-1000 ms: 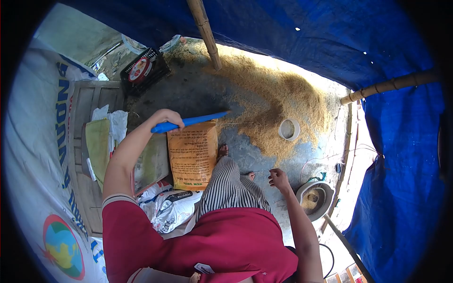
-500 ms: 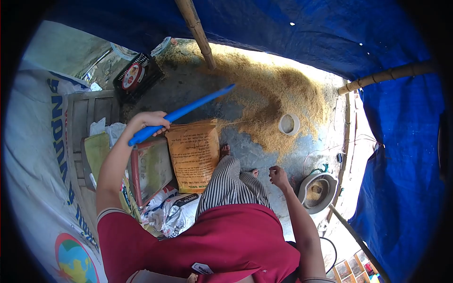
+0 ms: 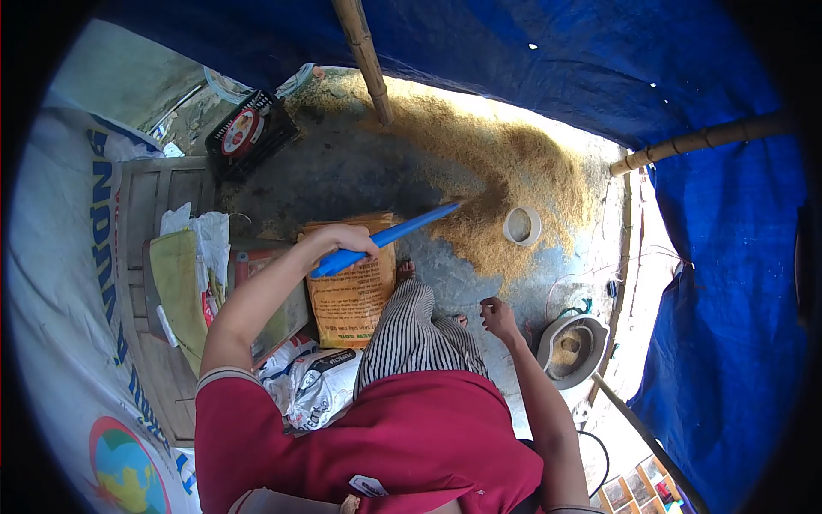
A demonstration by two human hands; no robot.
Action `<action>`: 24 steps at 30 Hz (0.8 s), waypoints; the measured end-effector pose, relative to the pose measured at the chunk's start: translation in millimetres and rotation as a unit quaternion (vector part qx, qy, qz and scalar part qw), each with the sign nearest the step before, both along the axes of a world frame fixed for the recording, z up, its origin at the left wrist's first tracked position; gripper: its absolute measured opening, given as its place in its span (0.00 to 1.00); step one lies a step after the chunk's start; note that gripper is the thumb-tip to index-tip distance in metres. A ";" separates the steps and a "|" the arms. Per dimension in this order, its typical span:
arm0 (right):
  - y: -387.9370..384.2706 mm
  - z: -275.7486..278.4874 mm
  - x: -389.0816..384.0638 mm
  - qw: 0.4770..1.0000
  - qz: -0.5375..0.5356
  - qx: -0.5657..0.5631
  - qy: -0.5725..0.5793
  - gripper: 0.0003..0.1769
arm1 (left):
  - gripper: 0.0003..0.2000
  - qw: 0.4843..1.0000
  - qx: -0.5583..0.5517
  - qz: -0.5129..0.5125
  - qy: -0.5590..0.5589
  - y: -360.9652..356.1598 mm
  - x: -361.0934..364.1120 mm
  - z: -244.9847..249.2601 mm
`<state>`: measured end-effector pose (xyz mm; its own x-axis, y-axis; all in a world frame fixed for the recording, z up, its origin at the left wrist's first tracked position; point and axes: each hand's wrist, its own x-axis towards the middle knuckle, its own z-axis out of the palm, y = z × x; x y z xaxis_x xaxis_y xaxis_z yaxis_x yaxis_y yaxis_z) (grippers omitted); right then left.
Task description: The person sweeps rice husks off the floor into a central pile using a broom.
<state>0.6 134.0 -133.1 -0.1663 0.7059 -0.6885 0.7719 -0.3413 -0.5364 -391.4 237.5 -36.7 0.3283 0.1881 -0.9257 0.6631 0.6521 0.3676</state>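
Clearly, the blue stick is in the left hand, whose grip is closed around it close to its lower end. It slants up and to the right above the orange printed bag, its far tip near the edge of the spread of golden grain; whether the tip touches the floor, I cannot tell. The right hand hangs over the floor beside the striped trousers, its grip slack, fingers loosely bent. A white round container stands among the grain, and a grey basin with grain inside sits to the right of that hand. Below the orange bag lies a white printed sack. Farther out, a black crate bearing a red-and-white round piece rests near the grain's left end, close to a bamboo pole. Blue tarpaulin hangs along the top and right.
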 end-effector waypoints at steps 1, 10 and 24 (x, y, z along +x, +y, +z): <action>-0.4 2.9 -0.5 1.000 0.003 -0.004 0.002 0.16 | 0.06 0.998 -0.015 0.050 -0.026 -4.5 0.6 9.9; 4.3 87.9 -29.1 0.802 -0.333 -0.309 0.388 0.21 | 0.18 0.960 0.120 0.227 -0.109 -105.0 167.0 33.9; -45.5 113.6 100.2 0.765 -0.341 -0.416 0.354 0.10 | 0.13 0.896 0.170 0.354 -0.210 -182.2 284.8 20.0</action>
